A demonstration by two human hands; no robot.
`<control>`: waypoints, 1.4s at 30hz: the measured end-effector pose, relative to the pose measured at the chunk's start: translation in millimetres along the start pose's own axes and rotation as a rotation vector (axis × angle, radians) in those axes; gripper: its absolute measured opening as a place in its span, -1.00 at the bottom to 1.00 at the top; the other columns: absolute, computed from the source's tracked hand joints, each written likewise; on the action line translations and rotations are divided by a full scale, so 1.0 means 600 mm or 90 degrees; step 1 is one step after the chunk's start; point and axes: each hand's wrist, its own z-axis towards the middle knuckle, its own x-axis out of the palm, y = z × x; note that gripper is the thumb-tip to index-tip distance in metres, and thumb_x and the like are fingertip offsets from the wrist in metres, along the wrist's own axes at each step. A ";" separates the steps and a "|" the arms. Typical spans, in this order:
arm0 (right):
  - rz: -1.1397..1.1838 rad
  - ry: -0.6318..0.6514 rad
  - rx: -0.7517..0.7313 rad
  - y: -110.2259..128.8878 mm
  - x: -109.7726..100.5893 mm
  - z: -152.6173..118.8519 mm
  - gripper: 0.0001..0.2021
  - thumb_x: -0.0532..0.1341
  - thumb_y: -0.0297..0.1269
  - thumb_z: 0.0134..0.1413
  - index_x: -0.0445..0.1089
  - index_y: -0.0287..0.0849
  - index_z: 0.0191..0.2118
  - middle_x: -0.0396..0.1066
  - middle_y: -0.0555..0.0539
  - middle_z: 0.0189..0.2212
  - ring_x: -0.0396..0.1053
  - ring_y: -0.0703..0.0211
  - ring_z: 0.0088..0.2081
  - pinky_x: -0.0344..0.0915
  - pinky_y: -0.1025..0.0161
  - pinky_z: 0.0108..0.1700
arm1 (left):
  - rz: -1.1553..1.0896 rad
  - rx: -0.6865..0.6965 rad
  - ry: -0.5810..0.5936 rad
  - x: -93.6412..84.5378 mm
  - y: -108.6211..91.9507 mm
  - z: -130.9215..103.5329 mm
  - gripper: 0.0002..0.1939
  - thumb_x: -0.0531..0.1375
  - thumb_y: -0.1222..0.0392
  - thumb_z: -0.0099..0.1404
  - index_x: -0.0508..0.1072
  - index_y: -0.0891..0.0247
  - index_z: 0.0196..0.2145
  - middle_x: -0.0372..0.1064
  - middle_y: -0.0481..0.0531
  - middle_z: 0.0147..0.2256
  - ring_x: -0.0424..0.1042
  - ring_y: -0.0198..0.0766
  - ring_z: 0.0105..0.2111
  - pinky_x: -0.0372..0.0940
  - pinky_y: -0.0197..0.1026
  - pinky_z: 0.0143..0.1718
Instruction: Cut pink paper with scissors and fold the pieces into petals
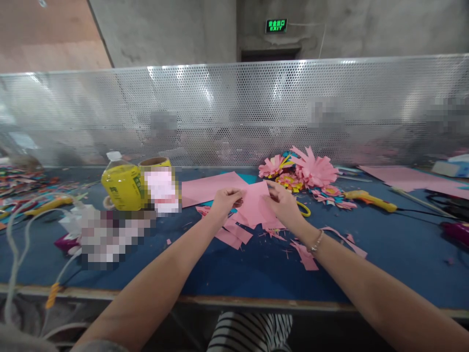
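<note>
A piece of pink paper (253, 201) is held up over the table between my two hands. My left hand (226, 201) is closed on its left side, thumb and fingers pinched together. At the upper right corner of the paper my right hand (283, 199) pinches the edge. Cut pink paper scraps (231, 235) lie below on the blue table top (234, 278). Behind my left hand is a larger pink sheet (208, 187). A yellow loop (305, 209), like a scissor handle, shows beside my right hand; the rest of it is hidden.
Pink and yellow paper flowers (311, 168) are heaped behind my right hand. A yellow glue gun (373, 199) lies right of them. To the left stand a bottle of yellow liquid (122, 186) and a tape roll (156, 164). A perforated metal screen (234, 112) closes the back.
</note>
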 end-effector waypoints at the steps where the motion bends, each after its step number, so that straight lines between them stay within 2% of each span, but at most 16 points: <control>1: 0.006 0.004 0.000 -0.001 0.000 0.001 -0.62 0.08 -0.41 -0.15 0.17 -0.21 -0.10 0.34 -0.13 -0.22 0.32 0.21 -0.21 0.24 0.20 -0.15 | -0.010 0.004 0.001 0.000 0.000 0.000 -0.73 0.27 0.11 -0.20 0.30 0.36 -0.64 0.17 -0.11 -0.69 0.20 -0.48 -0.65 0.14 -0.37 -0.59; 4: -0.017 -0.030 0.007 -0.009 -0.002 0.004 -0.70 0.08 -0.39 -0.14 0.20 -0.22 -0.17 0.34 -0.10 -0.32 0.33 0.23 -0.30 0.26 0.23 -0.23 | -0.053 0.000 0.009 0.001 -0.003 -0.003 -0.76 0.26 0.15 -0.19 0.30 0.35 -0.61 0.19 -0.11 -0.67 0.22 -0.46 -0.64 0.17 -0.35 -0.57; 7: -0.075 -0.064 0.008 -0.017 -0.002 0.006 -0.76 0.11 -0.36 -0.17 0.23 -0.22 -0.26 0.30 -0.10 -0.32 0.30 0.26 -0.35 0.26 0.24 -0.26 | -0.100 -0.021 0.037 0.004 -0.007 -0.008 -0.76 0.27 0.18 -0.20 0.31 0.33 -0.57 0.21 -0.11 -0.66 0.25 -0.44 -0.64 0.20 -0.33 -0.55; 9: -0.104 -0.043 -0.002 -0.018 -0.001 0.005 -0.81 0.11 -0.32 -0.16 0.26 -0.22 -0.31 0.29 -0.10 -0.31 0.29 0.25 -0.35 0.26 0.24 -0.26 | -0.128 -0.027 0.084 0.006 -0.009 -0.012 -0.78 0.26 0.17 -0.17 0.33 0.32 -0.55 0.24 -0.09 -0.62 0.28 -0.42 -0.60 0.23 -0.30 -0.50; 11: -0.122 -0.014 -0.015 -0.012 0.000 0.002 -0.84 0.09 -0.26 -0.11 0.30 -0.21 -0.37 0.30 -0.09 -0.35 0.27 0.22 -0.33 0.24 0.23 -0.24 | -0.142 -0.029 0.159 0.006 -0.010 -0.015 -0.77 0.22 0.11 -0.10 0.38 0.32 -0.49 0.32 0.00 -0.51 0.33 -0.36 -0.49 0.25 -0.26 -0.43; 13: -0.110 -0.008 -0.017 0.000 0.002 -0.004 -0.80 0.03 -0.20 -0.05 0.32 -0.20 -0.43 0.32 -0.07 -0.41 0.26 0.20 -0.31 0.21 0.22 -0.22 | -0.125 -0.029 0.228 0.005 -0.011 -0.017 -0.71 0.16 0.05 -0.03 0.42 0.31 -0.39 0.35 0.10 -0.34 0.33 -0.30 -0.39 0.25 -0.22 -0.38; 15: -0.052 -0.024 0.009 0.012 0.004 -0.011 -0.73 -0.03 -0.15 -0.01 0.33 -0.18 -0.43 0.33 -0.05 -0.45 0.26 0.20 -0.33 0.21 0.23 -0.24 | -0.081 -0.016 0.255 0.004 -0.010 -0.019 -0.66 0.12 0.02 0.01 0.43 0.31 -0.31 0.33 0.15 -0.26 0.30 -0.30 -0.37 0.24 -0.23 -0.39; 20: 0.043 0.011 0.049 0.013 0.006 -0.014 -0.72 0.03 -0.13 -0.07 0.36 -0.22 -0.42 0.35 -0.02 -0.51 0.26 0.20 -0.43 0.21 0.23 -0.35 | 0.020 0.074 0.208 0.004 -0.007 -0.016 -0.72 0.12 0.09 0.02 0.44 0.32 -0.35 0.32 0.11 -0.35 0.25 -0.38 -0.42 0.20 -0.32 -0.44; 22: 0.043 0.008 0.068 0.003 0.007 -0.010 -0.73 0.05 -0.16 -0.10 0.36 -0.25 -0.43 0.34 -0.01 -0.55 0.25 0.22 -0.49 0.20 0.24 -0.40 | 0.050 0.103 0.128 0.003 -0.005 -0.012 -0.79 0.18 0.17 -0.05 0.41 0.31 -0.42 0.31 0.03 -0.41 0.24 -0.42 -0.46 0.19 -0.35 -0.46; 25: 0.038 -0.003 0.059 -0.010 0.007 -0.003 -0.75 0.05 -0.21 -0.10 0.36 -0.27 -0.38 0.37 -0.03 -0.48 0.27 0.21 -0.44 0.21 0.25 -0.38 | 0.047 0.090 0.009 0.003 -0.002 -0.005 -0.76 0.25 0.25 -0.18 0.33 0.31 -0.47 0.27 -0.06 -0.48 0.25 -0.44 -0.52 0.19 -0.34 -0.49; 26: 0.028 0.002 0.049 -0.012 0.007 -0.002 -0.75 0.05 -0.23 -0.10 0.36 -0.26 -0.35 0.38 -0.04 -0.44 0.28 0.20 -0.40 0.22 0.25 -0.36 | 0.033 0.071 0.004 0.004 -0.001 -0.004 -0.75 0.26 0.25 -0.20 0.32 0.31 -0.49 0.26 -0.08 -0.51 0.25 -0.45 -0.54 0.19 -0.33 -0.49; 28: -0.015 0.015 0.034 -0.011 0.004 0.000 -0.76 0.04 -0.25 -0.10 0.36 -0.26 -0.34 0.39 -0.05 -0.42 0.29 0.19 -0.37 0.22 0.25 -0.33 | 0.001 0.031 0.039 0.005 -0.001 -0.003 -0.75 0.26 0.21 -0.21 0.30 0.33 -0.53 0.22 -0.11 -0.58 0.24 -0.46 -0.58 0.21 -0.31 -0.50; 32: -0.170 -0.001 0.004 0.002 0.000 -0.003 -0.78 0.04 -0.25 -0.08 0.36 -0.26 -0.38 0.40 -0.07 -0.44 0.31 0.14 -0.40 0.24 0.21 -0.32 | -0.036 -0.003 0.079 0.008 -0.003 -0.009 -0.74 0.27 0.18 -0.20 0.26 0.34 -0.60 0.17 -0.14 -0.67 0.23 -0.47 -0.63 0.21 -0.30 -0.52; 36: -0.290 0.007 -0.076 0.008 0.002 -0.010 -0.69 -0.04 -0.33 0.00 0.29 -0.19 -0.13 0.36 -0.13 -0.19 0.31 0.08 -0.21 0.22 0.15 -0.16 | -0.060 -0.036 0.079 0.008 -0.003 -0.012 -0.76 0.26 0.18 -0.18 0.29 0.35 -0.58 0.22 -0.09 -0.66 0.26 -0.44 -0.63 0.23 -0.30 -0.52; 39: -0.364 0.051 -0.171 0.001 0.005 -0.013 -0.58 -0.11 -0.41 0.03 0.11 -0.20 0.05 0.23 -0.15 -0.04 0.21 0.08 -0.04 0.15 0.10 -0.02 | -0.081 -0.049 0.071 0.007 -0.001 -0.012 -0.78 0.25 0.17 -0.15 0.33 0.35 -0.56 0.23 -0.07 -0.65 0.27 -0.44 -0.63 0.21 -0.31 -0.54; 42: -0.436 0.121 -0.281 -0.005 0.006 -0.015 -0.53 -0.14 -0.47 0.02 0.00 -0.28 0.11 0.12 -0.17 0.05 0.07 0.09 0.06 0.07 0.07 0.07 | -0.099 -0.050 0.067 0.008 0.000 -0.012 -0.80 0.23 0.17 -0.13 0.34 0.35 -0.57 0.24 -0.07 -0.64 0.28 -0.43 -0.62 0.22 -0.30 -0.52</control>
